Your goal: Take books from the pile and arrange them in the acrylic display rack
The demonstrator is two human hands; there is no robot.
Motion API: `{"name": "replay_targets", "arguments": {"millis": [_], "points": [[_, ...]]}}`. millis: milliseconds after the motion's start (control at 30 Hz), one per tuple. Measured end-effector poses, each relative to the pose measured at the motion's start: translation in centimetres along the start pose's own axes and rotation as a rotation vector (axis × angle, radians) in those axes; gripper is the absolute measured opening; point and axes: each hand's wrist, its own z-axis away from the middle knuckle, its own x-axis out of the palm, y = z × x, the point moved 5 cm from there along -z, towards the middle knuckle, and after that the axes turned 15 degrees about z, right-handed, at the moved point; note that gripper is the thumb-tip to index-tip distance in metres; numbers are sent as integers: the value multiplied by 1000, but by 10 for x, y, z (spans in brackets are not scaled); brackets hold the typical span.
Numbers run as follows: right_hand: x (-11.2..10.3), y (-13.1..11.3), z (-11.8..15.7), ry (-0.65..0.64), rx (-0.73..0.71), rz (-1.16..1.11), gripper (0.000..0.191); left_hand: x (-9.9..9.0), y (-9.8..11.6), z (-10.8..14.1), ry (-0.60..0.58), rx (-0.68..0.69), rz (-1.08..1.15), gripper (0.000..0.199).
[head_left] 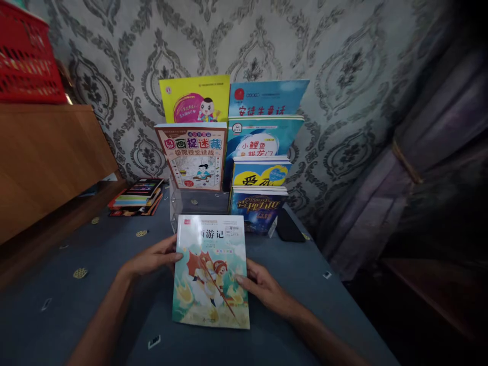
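Observation:
A thin book (211,284) with a pale teal cover and a winged, red-caped cartoon figure is held upright, front towards me, over the table. My left hand (154,255) grips its left edge, thumb on the cover and fingers behind. On the right edge, lower down, my right hand (263,285) holds it the same way. Just behind the book stands a clear tiered rack (174,206). A brown picture book (196,157) and a yellow book (194,96) stand in its left column; blue books (263,134) and a dark blue book (257,211) fill the right column.
A small stack of books (137,195) lies at the table's back left. A dark flat object (290,226) is right of the rack. Left stands a wooden cabinet (49,157) with a red basket (28,61) on top. A curtain (381,188) hangs at the right.

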Motion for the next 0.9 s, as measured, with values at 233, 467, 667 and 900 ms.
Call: {"name": "replay_targets", "arguments": {"millis": [233, 467, 667, 900], "points": [[-6, -19, -1, 18, -21, 195, 59, 8, 19, 10, -7, -75, -35, 45], [-13, -38, -2, 63, -36, 349, 56, 13, 33, 10, -22, -88, -46, 43], [-16, -55, -10, 185, -148, 558, 50, 8, 50, 6, 58, -14, 10, 60], [-17, -61, -10, 164, -153, 636, 48, 8, 52, 5, 64, -1, -29, 54]]}}
